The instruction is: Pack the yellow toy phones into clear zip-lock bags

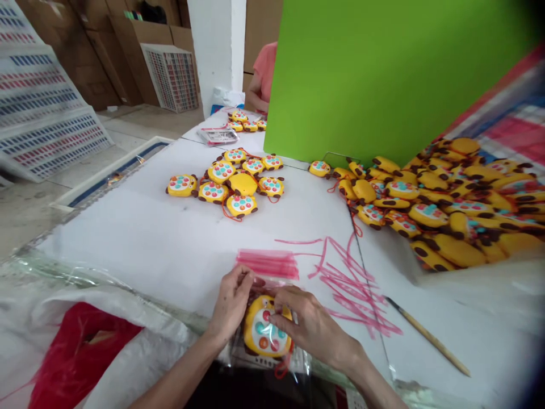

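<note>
A yellow toy [264, 335] with a white face and coloured round buttons lies at the table's near edge, on or in a clear plastic bag [238, 353] with printing under it. An orange cord loops out at its lower right. My left hand [232, 298] pinches the bag's upper left edge, fingers pressed together. My right hand [304, 318] is over the toy's upper right, its thumb and fingers closed on the toy's edge or the film there. Beyond my hands, several similar yellow toys [213, 192] sit grouped on the white table [140, 238].
A large pile of yellow toys [430, 213] fills the right side. A wooden-handled tool [430, 338] lies at the right front. A green panel [374, 74] stands behind. Flat packets [218, 135] lie at the far end, near a person in pink [266, 71]. White crates [46, 102] stand left.
</note>
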A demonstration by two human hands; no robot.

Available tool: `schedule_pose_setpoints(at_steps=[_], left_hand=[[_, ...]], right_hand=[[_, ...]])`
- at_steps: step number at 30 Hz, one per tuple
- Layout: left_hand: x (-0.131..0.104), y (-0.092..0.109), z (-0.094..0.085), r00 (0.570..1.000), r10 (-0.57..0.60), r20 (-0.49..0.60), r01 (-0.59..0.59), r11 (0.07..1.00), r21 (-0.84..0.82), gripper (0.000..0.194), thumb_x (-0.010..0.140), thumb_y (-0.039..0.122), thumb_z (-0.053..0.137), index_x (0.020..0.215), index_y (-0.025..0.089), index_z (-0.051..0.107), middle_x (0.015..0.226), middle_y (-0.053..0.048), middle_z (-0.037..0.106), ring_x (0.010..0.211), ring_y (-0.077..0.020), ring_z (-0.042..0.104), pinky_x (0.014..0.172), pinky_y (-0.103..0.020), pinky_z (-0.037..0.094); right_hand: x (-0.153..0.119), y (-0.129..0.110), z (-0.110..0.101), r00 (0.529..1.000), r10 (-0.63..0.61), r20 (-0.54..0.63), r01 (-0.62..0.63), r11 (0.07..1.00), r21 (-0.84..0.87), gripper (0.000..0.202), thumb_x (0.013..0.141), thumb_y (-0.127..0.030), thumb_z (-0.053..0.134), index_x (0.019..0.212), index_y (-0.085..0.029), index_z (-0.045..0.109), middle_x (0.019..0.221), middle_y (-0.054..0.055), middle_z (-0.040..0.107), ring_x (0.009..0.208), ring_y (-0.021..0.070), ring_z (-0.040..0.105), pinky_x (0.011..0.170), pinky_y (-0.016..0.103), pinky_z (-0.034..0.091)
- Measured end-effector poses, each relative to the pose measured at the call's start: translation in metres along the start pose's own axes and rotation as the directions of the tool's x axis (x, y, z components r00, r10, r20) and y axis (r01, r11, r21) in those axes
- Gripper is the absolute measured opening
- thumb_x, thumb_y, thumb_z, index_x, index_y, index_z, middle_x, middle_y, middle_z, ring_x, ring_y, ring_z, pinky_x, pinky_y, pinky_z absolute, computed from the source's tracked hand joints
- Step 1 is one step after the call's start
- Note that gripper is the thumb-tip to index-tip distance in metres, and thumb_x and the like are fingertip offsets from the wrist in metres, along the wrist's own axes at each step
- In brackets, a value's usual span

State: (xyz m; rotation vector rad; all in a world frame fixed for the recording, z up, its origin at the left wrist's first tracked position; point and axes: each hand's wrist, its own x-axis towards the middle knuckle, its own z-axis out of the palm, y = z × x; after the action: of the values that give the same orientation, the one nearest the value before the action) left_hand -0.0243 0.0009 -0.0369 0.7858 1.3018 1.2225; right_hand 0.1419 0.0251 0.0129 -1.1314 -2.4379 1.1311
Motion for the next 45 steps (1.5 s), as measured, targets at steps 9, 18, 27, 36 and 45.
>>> schedule_pose_setpoints(at_steps=[9, 18, 27, 36, 45], left_hand=[[-0.002, 0.004, 0.003, 0.997, 0.054, -0.058, -0.052, 0.998, 0.034, 0.024, 0.085, 0.043, 0.049, 0.078, 0.020, 0.050, 0.068, 0.001, 0.060, 0.061, -0.0144, 0.059, 0.057, -0.024, 0.047], [0.000, 0.003, -0.008, 0.998, -0.034, 0.055, 0.024, 0.983, 0.183, 0.021, 0.074, 0.032, 0.057, 0.083, 0.016, 0.065, 0.080, -0.006, 0.068, 0.078, -0.0216, 0.063, 0.072, -0.030, 0.047], [-0.001, 0.012, -0.006, 0.984, 0.033, 0.178, -0.071, 0.975, 0.210, 0.021, 0.079, 0.025, 0.048, 0.078, 0.016, 0.067, 0.071, -0.002, 0.066, 0.072, -0.0183, 0.058, 0.069, -0.027, 0.045], [-0.003, 0.013, -0.004, 0.975, 0.084, 0.205, -0.152, 0.927, 0.344, 0.019, 0.083, 0.030, 0.047, 0.079, 0.018, 0.060, 0.078, -0.005, 0.067, 0.077, -0.0209, 0.062, 0.071, -0.028, 0.046], [0.001, 0.009, -0.018, 0.979, -0.052, 0.195, 0.004, 0.971, 0.240, 0.023, 0.083, 0.042, 0.049, 0.078, 0.020, 0.053, 0.079, -0.004, 0.068, 0.074, -0.0196, 0.065, 0.065, -0.027, 0.048]], right_hand=[[0.002, 0.005, 0.000, 0.998, -0.029, -0.048, 0.026, 0.997, -0.067, 0.007, 0.086, -0.015, 0.056, 0.079, -0.017, 0.057, 0.079, 0.002, 0.062, 0.077, 0.0172, 0.058, 0.071, 0.027, 0.044], [0.011, 0.010, 0.005, 0.973, 0.003, -0.231, -0.034, 0.990, -0.134, 0.008, 0.079, -0.012, 0.064, 0.080, -0.018, 0.060, 0.075, 0.001, 0.060, 0.069, 0.0159, 0.057, 0.063, 0.026, 0.045], [0.035, -0.001, 0.026, 0.911, -0.250, -0.327, 0.081, 0.888, -0.453, 0.012, 0.087, -0.014, 0.054, 0.081, -0.018, 0.063, 0.077, 0.005, 0.061, 0.076, 0.0192, 0.054, 0.075, 0.033, 0.044], [0.033, 0.016, 0.010, 0.862, -0.133, -0.490, -0.052, 0.937, -0.346, 0.013, 0.083, -0.014, 0.049, 0.073, -0.017, 0.056, 0.071, 0.004, 0.060, 0.068, 0.0179, 0.056, 0.064, 0.028, 0.043], [-0.109, 0.134, -0.069, 0.588, 0.398, -0.704, -0.753, 0.586, -0.298, 0.024, 0.081, -0.039, 0.046, 0.073, -0.022, 0.061, 0.073, 0.007, 0.068, 0.064, 0.0241, 0.063, 0.054, 0.031, 0.040]])
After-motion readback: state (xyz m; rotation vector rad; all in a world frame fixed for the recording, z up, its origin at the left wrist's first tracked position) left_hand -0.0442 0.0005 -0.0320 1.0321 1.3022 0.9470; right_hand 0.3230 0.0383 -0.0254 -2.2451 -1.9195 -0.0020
